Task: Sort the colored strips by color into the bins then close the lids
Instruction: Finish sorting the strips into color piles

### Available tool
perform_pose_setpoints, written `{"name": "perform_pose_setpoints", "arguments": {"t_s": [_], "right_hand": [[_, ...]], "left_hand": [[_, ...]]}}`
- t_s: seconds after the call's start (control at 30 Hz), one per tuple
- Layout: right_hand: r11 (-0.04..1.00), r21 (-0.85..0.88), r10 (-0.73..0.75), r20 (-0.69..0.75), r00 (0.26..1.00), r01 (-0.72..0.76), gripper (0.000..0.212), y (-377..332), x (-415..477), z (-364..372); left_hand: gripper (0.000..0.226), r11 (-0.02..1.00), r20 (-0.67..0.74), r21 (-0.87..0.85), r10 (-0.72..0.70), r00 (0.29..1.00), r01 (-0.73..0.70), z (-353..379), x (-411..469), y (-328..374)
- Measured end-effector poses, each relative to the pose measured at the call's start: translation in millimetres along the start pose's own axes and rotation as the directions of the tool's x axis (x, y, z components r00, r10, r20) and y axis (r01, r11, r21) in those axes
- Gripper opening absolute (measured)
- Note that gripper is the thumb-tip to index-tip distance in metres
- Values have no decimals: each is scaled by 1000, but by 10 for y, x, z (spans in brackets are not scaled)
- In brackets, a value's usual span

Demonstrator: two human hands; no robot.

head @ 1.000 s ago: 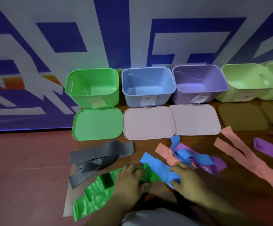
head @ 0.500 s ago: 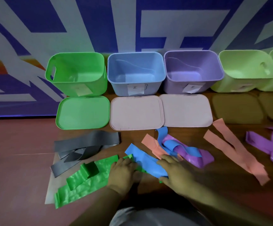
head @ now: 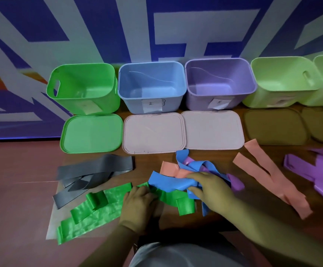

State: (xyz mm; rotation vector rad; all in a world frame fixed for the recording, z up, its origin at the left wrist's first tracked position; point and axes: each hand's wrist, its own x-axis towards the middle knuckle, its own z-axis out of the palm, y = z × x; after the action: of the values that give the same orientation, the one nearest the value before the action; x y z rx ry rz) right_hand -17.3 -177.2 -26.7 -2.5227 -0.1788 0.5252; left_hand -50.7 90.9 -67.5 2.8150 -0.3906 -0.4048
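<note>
The left hand lies knuckles-up on the crinkled green plastic strips. Its fingers are bent onto them, though whether they pinch or only press cannot be told, and it should pin the green down so nothing trails. The flat blue rubbery strip lies across the green, well short of the open blue plastic bin. The right hand has fingers and thumb curled round it, and a slow lift should free it from the soft purple strip tangled alongside.
</note>
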Motion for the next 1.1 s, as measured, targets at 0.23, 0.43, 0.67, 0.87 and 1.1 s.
{"name": "perform_pose_setpoints", "arguments": {"t_s": [0.23, 0.43, 0.67, 0.87, 1.1], "right_hand": [[995, -8, -101, -108, 989, 101, 47, -79, -99, -101], [955, 286, -73, -40, 997, 82, 54, -354, -214, -213], [922, 382, -92, 54, 994, 64, 72, -658, -110, -211], [907, 416, -46, -43, 998, 60, 52, -923, 0, -131], [872, 471, -101, -89, 991, 131, 40, -1210, 188, -113]], "left_hand": [[5, 927, -98, -370, 26, 995, -61, -480, 16, 260], [14, 745, -29, -665, -100, 995, 56, -809, 42, 420], [5, 541, -5, -840, -69, 998, 33, -1215, 39, 355], [21, 446, -75, -895, -106, 991, -20, -1593, -20, 106], [24, 411, -82, -912, -231, 970, 21, -1818, -161, -352]]}}
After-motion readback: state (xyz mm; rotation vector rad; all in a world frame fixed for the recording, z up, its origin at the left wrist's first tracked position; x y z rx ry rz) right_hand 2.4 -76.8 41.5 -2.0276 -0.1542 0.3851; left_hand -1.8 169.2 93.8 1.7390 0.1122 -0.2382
